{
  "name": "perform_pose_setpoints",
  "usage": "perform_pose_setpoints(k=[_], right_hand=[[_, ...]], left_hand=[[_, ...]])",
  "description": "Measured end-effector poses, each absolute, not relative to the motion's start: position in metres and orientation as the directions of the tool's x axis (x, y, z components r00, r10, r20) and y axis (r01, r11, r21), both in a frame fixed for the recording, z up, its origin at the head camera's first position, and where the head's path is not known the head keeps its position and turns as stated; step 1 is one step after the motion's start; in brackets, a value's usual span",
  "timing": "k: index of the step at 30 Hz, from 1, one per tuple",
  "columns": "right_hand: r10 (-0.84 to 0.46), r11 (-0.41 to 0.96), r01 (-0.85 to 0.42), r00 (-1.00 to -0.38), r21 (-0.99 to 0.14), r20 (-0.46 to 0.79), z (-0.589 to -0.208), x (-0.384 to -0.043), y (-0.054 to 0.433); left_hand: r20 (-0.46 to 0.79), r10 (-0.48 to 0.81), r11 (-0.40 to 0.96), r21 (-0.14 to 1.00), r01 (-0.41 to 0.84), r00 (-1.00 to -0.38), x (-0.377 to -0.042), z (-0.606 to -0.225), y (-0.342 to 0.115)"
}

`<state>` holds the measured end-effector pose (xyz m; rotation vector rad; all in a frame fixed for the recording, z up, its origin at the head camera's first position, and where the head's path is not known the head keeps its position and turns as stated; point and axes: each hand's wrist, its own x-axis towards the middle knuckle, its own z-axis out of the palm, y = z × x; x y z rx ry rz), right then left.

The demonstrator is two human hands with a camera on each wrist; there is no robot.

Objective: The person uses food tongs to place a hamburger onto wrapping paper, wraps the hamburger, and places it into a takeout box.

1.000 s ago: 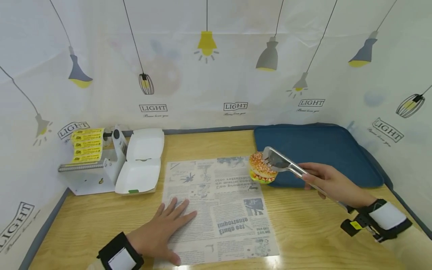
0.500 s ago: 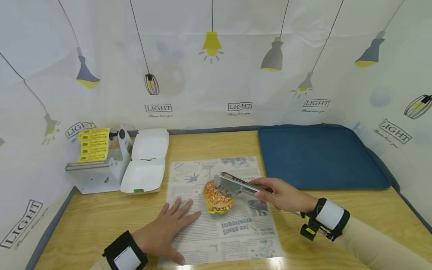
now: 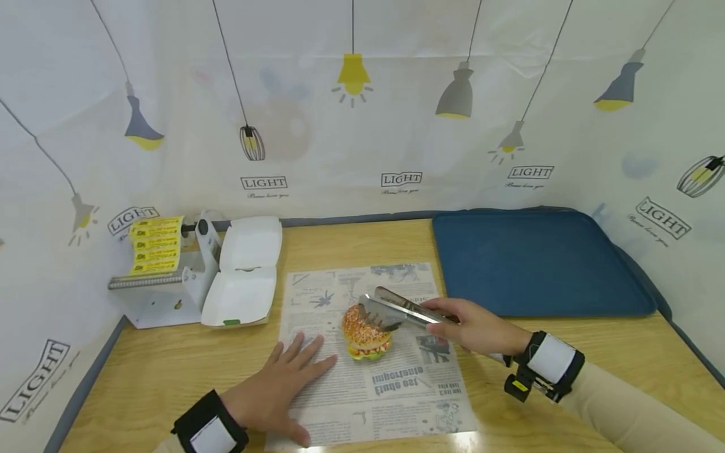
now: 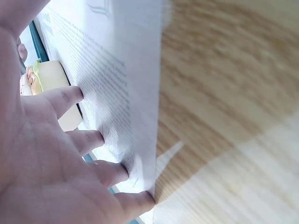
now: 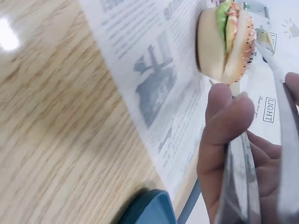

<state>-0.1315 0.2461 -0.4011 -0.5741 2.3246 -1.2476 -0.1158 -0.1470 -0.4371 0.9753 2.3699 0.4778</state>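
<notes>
A sesame-bun hamburger (image 3: 362,343) sits on the printed newspaper-style wrapping paper (image 3: 334,415); its lettuce side shows in the right wrist view, low bun (image 5: 210,44) against the paper. My right hand (image 3: 476,327) grips metal tongs (image 3: 416,316), whose two arms stand apart, one toothed end at the bun's top and right side. The right wrist view shows my fingers around the tongs (image 5: 245,172). Spread flat, my left hand (image 3: 283,384) rests across the paper's left edge, its fingertips touching it, with the hamburger (image 4: 53,77) beyond the fingers.
An open white takeaway box (image 3: 240,296) stands at the back left. Beside it is a label dispenser (image 3: 164,296) with a roll of yellow stickers (image 3: 155,245). A blue tray (image 3: 538,264) lies at the back right. Printed cloth (image 3: 317,145) walls the wooden table.
My right hand has carried the hamburger in the tongs leftward from beside the tray onto the paper. The tong arms have since spread slightly. My left hand has stayed on the paper.
</notes>
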Motion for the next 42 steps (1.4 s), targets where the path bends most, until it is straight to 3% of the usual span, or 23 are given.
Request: perform_pose_setpoints(k=[11, 15, 20, 25, 29, 42], right_hand=[[-0.350, 0.558, -0.165, -0.935, -0.813, -0.050, -0.384, -0.122, 0.300], [-0.186, 0.651, -0.153, -0.982, -0.743, 0.039, -0.374, -0.130, 0.330], [0.076, 0.794, -0.014, -0.990, -0.608, 0.122, -0.381, -0.147, 0.375], [0.234, 0.863, 0.136, -0.961, -0.487, 0.146, -0.403, -0.155, 0.423], [0.277, 0.871, 0.210, -0.957, -0.445, 0.090, -0.416, -0.151, 0.446], [0.287, 0.872, 0.241, -0.957, -0.425, 0.046, -0.439, -0.156, 0.455]], left_hand=[[-0.353, 0.728, 0.678, 0.497, 0.542, -0.587, -0.117, -0.439, -0.143], [-0.335, 0.730, 0.673, 0.499, 0.546, -0.595, -0.115, -0.439, -0.147], [-0.327, 0.728, 0.673, 0.510, 0.536, -0.602, -0.114, -0.440, -0.149], [-0.310, 0.748, 0.648, 0.531, 0.546, -0.587, -0.115, -0.440, -0.149], [-0.309, 0.756, 0.640, 0.536, 0.551, -0.577, -0.115, -0.442, -0.148], [-0.316, 0.744, 0.653, 0.526, 0.544, -0.588, -0.116, -0.442, -0.147]])
